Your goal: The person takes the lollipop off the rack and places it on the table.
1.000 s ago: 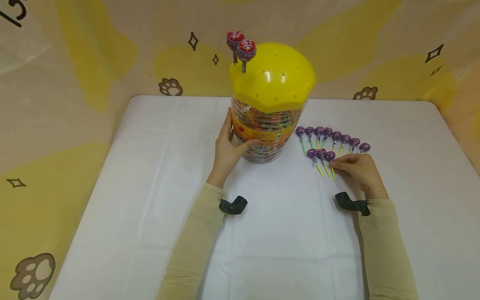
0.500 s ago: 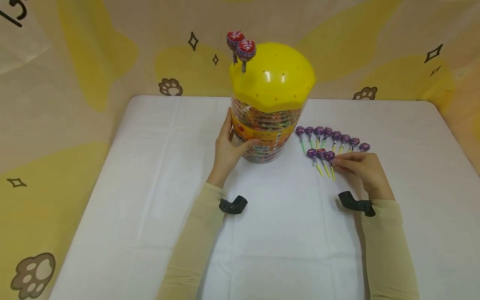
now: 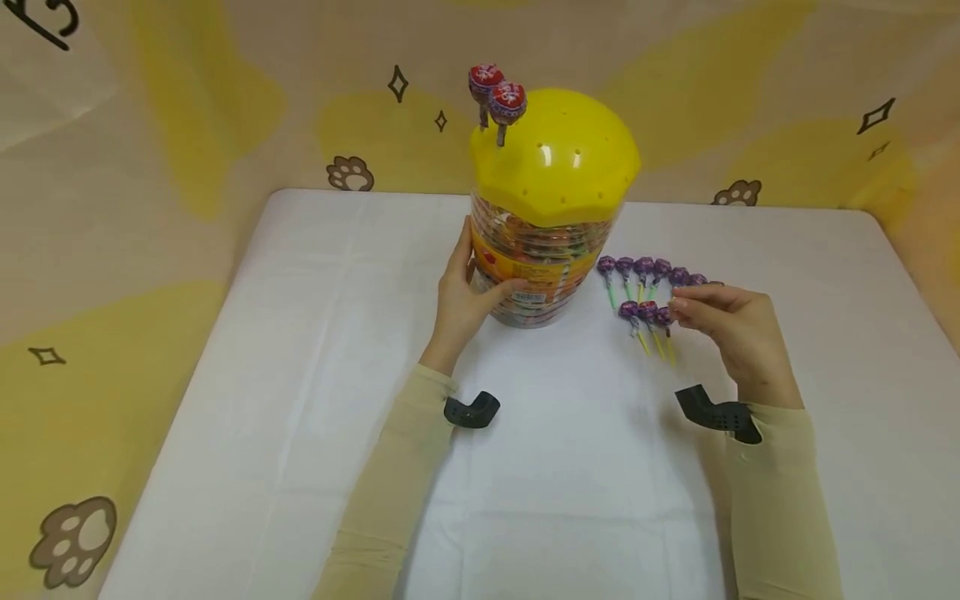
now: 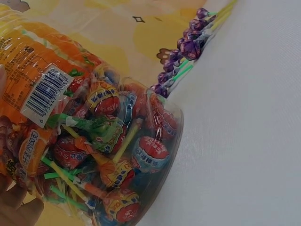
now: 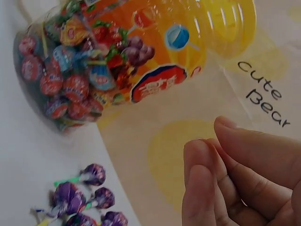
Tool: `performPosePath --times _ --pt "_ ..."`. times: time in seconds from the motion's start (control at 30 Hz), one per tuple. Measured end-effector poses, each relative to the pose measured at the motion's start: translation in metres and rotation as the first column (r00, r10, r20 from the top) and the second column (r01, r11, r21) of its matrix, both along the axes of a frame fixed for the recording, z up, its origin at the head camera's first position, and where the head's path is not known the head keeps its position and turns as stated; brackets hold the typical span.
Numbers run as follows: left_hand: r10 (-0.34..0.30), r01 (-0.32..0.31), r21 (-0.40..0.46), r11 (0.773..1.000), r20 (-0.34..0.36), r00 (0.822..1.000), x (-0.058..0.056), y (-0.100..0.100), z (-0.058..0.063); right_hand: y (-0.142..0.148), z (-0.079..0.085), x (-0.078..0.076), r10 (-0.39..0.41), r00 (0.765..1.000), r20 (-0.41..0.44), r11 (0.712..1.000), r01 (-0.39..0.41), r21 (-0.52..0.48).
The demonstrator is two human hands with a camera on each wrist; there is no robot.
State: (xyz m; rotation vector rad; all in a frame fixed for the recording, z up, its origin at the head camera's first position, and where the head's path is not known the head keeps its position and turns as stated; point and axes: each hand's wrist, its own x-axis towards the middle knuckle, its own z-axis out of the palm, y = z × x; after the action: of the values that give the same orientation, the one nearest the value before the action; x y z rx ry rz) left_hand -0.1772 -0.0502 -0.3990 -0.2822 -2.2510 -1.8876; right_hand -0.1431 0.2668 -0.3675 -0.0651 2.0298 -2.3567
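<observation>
A clear plastic jar of lollipops [image 3: 525, 271] with a domed yellow lid [image 3: 573, 171] stands at the back of the table. My left hand [image 3: 459, 308] grips its side, thumb across the label. Two red-and-purple lollipops [image 3: 507, 104] stand upright in holes at the lid's left. Right of the jar, purple-wrapped lollipops lie in two rows: a back row of several [image 3: 643, 267] and a front row of three [image 3: 628, 310]. My right hand [image 3: 742, 333] hovers above their right end, partly covering them. In the right wrist view its thumb and fingers [image 5: 200, 188] are bent loosely, nothing between them.
The white-covered table [image 3: 570, 467] reaches the patterned yellow cloth [image 3: 247, 108] behind and at both sides. Other small holes dot the lid.
My right hand has let go of the rightmost front-row lollipop and lifted off it. The left hand still holds the jar. The head view has shifted slightly.
</observation>
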Motion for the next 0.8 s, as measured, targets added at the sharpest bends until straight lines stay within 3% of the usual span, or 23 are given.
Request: performPosePath --times 0.2,0.4,0.8 --pt "0.007 -0.007 -0.002 1.0 0.008 1.0 0.0 0.001 0.0 -0.02 0.023 0.002 -0.041 0.994 -0.097 0.999 0.041 0.003" --pt "0.009 -0.009 -0.008 1.0 0.013 1.0 0.0 0.001 0.001 -0.038 0.044 0.003 -0.017 0.98 -0.196 1.0 0.012 -0.026" --pt "0.015 -0.014 -0.02 1.0 0.026 1.0 0.001 0.001 0.003 -0.084 0.084 0.0 -0.028 0.959 -0.282 0.999 0.017 -0.043"
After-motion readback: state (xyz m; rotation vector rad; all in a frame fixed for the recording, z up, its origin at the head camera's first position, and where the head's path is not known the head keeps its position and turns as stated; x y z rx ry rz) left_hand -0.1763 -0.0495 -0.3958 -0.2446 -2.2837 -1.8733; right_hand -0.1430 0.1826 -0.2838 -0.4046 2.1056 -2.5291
